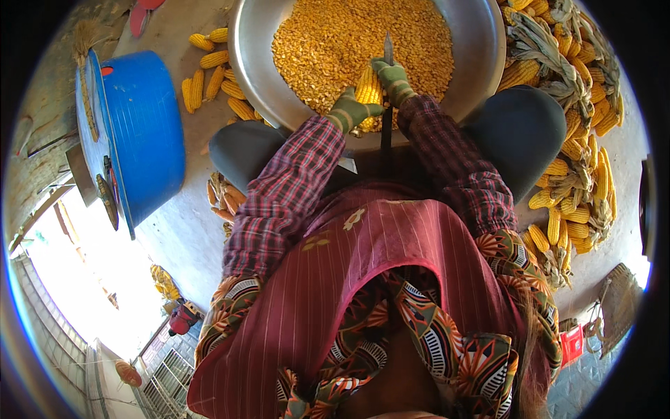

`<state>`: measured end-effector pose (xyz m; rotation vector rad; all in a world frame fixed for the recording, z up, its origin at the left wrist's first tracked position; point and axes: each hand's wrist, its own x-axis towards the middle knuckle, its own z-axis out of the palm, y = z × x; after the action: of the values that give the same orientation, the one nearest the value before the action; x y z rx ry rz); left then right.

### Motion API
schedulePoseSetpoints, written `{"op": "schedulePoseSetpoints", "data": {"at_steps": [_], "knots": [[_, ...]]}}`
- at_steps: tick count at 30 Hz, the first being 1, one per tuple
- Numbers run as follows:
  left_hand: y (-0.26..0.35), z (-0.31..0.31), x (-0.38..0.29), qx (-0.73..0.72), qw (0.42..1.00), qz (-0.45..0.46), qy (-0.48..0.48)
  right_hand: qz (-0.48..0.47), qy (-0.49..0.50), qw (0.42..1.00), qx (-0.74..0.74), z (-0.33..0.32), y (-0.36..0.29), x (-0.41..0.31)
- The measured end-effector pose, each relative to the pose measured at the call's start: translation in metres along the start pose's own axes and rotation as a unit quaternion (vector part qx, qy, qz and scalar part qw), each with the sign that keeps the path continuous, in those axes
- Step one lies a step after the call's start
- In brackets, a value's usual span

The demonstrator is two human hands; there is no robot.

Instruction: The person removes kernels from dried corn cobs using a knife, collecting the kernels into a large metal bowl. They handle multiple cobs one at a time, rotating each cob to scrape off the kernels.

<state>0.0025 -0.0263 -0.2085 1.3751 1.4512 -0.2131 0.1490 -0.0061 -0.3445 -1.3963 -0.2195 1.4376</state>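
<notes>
In my gloved left hand [352, 111] is the near end of a yellow corn cob [368, 90], its kernels still on along the visible side. My gloved right hand [393, 81] closes around the cob's far end. A dark bar [386, 133] with a pointed metal tip [388, 48] runs beside the cob and under my right hand; whether the fingers also grip the bar is hidden. Both hands are over the near part of a wide metal basin [479, 57]. Loose corn kernels [330, 47] cover its bottom.
My bent knees flank the basin. Whole corn cobs [213, 81] lie on the floor to its left, near a big blue plastic tub [144, 131]. Cobs with husks [573, 99] are heaped on the right. Reddish cobs [227, 199] lie beside my left knee.
</notes>
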Motion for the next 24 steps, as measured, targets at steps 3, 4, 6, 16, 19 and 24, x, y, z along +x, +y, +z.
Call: {"op": "schedulePoseSetpoints", "data": {"at_steps": [3,4,6,16,19,24], "knots": [[0.014,-0.006,-0.033,0.047,0.998,0.006,0.032,-0.015,0.018,0.994,-0.111,0.029,-0.043,-0.054],[0.02,-0.012,-0.043,0.023,1.0,0.003,0.01,0.021,0.03,0.99,-0.139,0.036,-0.064,-0.07],[0.032,-0.023,-0.067,-0.05,0.998,0.027,-0.021,0.031,0.039,0.988,-0.144,0.035,-0.069,-0.073],[0.013,-0.026,-0.042,-0.034,0.999,-0.016,-0.02,0.178,-0.028,0.98,-0.085,0.028,-0.075,-0.066],[0.059,-0.023,-0.045,0.126,0.99,-0.043,-0.037,0.048,0.018,0.997,-0.05,0.019,-0.027,-0.021],[0.046,-0.025,-0.049,0.098,0.994,-0.021,-0.04,0.035,0.017,0.986,-0.159,0.029,-0.065,-0.068]]}}
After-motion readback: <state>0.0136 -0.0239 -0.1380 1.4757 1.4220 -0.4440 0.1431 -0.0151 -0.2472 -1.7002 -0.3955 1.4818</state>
